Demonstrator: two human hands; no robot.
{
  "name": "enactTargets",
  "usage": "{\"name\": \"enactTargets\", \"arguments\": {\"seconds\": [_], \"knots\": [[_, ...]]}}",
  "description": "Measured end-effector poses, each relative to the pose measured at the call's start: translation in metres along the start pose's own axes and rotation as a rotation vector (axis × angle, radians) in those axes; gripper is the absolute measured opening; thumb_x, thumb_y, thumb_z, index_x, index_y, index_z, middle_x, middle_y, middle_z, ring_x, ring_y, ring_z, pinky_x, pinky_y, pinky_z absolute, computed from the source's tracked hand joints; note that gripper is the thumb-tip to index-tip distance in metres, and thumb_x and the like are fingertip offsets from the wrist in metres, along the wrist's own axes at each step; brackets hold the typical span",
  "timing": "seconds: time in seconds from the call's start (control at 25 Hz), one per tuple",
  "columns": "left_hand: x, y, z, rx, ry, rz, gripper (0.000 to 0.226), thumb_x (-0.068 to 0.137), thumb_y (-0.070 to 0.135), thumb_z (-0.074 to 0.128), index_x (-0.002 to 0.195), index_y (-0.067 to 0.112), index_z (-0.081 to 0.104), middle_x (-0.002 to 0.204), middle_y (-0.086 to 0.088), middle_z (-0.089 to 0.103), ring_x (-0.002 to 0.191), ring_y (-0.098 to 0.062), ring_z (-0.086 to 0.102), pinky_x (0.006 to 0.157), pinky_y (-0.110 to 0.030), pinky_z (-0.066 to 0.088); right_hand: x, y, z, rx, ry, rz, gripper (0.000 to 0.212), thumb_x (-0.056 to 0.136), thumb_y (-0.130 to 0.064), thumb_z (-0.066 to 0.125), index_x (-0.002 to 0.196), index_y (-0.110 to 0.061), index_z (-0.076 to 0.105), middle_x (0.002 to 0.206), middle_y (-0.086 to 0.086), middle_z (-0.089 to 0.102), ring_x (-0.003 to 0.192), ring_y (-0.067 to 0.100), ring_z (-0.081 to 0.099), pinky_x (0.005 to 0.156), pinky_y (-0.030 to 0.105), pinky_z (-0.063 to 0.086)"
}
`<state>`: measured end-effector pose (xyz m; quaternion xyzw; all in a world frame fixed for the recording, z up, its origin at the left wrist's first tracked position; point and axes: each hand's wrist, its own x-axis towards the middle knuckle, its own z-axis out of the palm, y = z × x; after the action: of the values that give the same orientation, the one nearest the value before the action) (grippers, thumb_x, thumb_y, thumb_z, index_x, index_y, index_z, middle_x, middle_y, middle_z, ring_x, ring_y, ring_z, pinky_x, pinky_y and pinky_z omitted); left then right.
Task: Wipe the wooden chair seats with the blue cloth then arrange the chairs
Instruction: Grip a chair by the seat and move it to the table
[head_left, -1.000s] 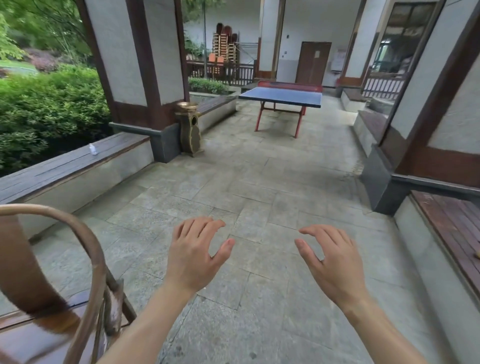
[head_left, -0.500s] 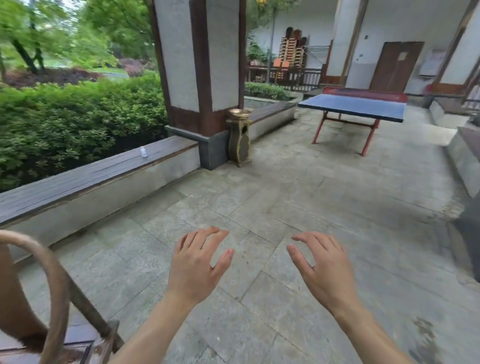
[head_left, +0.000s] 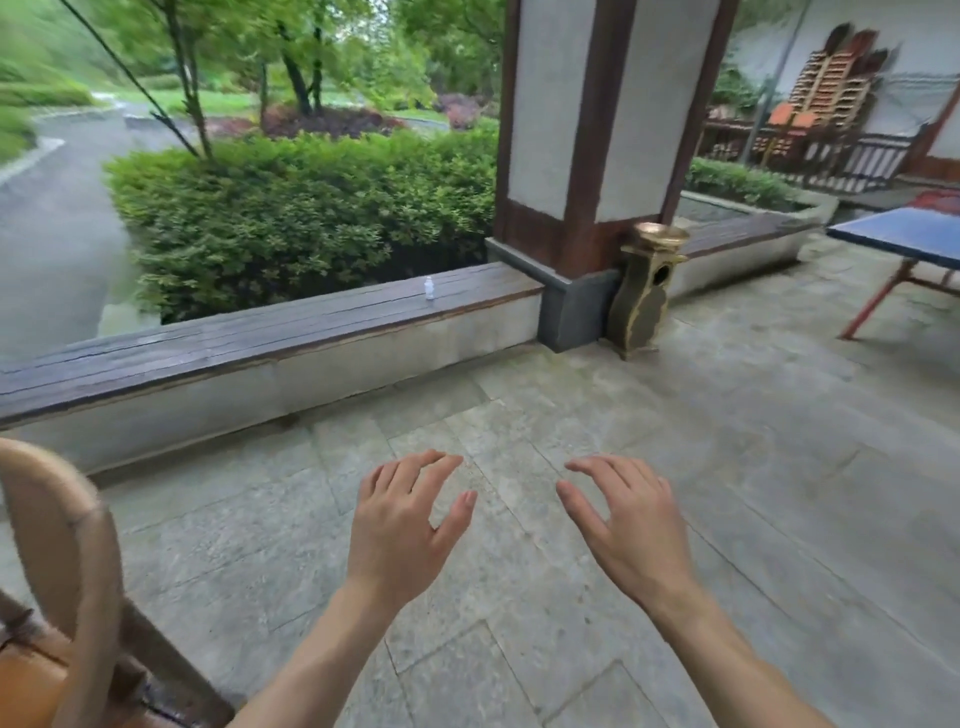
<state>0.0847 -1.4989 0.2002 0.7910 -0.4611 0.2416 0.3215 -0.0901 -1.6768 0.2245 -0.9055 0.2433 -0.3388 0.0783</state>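
Both the left hand (head_left: 402, 525) and right hand (head_left: 631, 530) hang wide and empty, probably ready to reach the chair (head_left: 62, 561) at left.

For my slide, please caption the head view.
Both empty hands, left hand and right hand, hover over stone floor beside wooden chair.

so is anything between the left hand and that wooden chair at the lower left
Nothing visible. Only bare stone floor lies between the empty left hand and the wooden chair at the lower left edge. The right hand is empty too, farther from it. No blue cloth shows in this view.
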Motion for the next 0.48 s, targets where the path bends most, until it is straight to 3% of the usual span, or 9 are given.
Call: {"name": "enactTargets", "arguments": {"seconds": [0.2, 0.48], "knots": [[0.103, -0.079, 0.061, 0.031, 0.086, -0.059, 0.055, 0.1, 0.058, 0.033, 0.119, 0.02, 0.068, 0.116, 0.001, 0.069, 0.109, -0.018, 0.06, 0.095, -0.039, 0.044, 0.13, 0.021, 0.078, 0.022, -0.046, -0.076, 0.041, 0.093, -0.059, 0.043, 0.106, -0.03, 0.069, 0.109, -0.014, 0.067, 0.104, 0.01, 0.06, 0.082, 0.028, 0.037], [0.209, -0.199, 0.095, 0.143, 0.19, -0.179, 0.051, 0.098, 0.054, 0.04, 0.119, 0.018, 0.068, 0.117, -0.001, 0.067, 0.109, -0.021, 0.059, 0.097, -0.044, 0.043, 0.31, 0.012, 0.185, 0.17, -0.022, -0.218, 0.041, 0.094, -0.056, 0.045, 0.108, -0.026, 0.069, 0.11, -0.01, 0.068, 0.106, 0.012, 0.059, 0.086, 0.029, 0.036]]}}
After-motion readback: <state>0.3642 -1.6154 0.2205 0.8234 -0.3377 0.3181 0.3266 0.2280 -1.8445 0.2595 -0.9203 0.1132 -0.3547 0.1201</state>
